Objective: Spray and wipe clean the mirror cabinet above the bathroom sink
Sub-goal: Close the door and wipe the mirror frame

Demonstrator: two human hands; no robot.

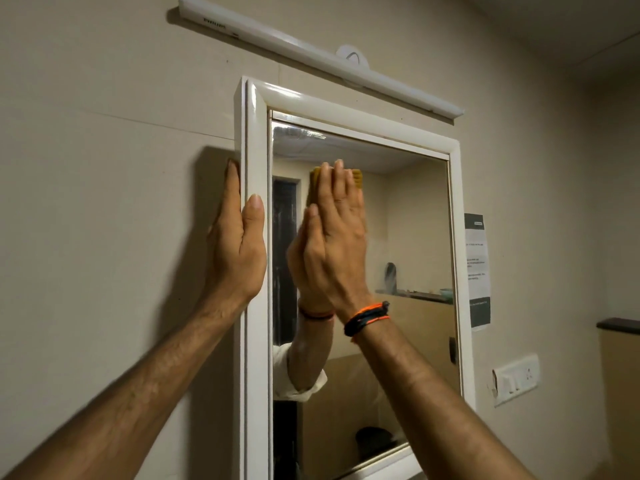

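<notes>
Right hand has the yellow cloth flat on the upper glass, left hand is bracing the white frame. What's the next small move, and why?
Probably sweep the right hand and its yellow cloth sideways toward the right edge of the mirror glass. The cloth is pressed high on the left half, while a hazy patch shows further right. Keep the left hand on the white cabinet frame.

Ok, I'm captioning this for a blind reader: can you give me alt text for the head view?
A right hand presses a yellow cloth flat against the mirror of a white-framed cabinet, while the left hand braces the frame's left edge. A tube light sits above.
</notes>
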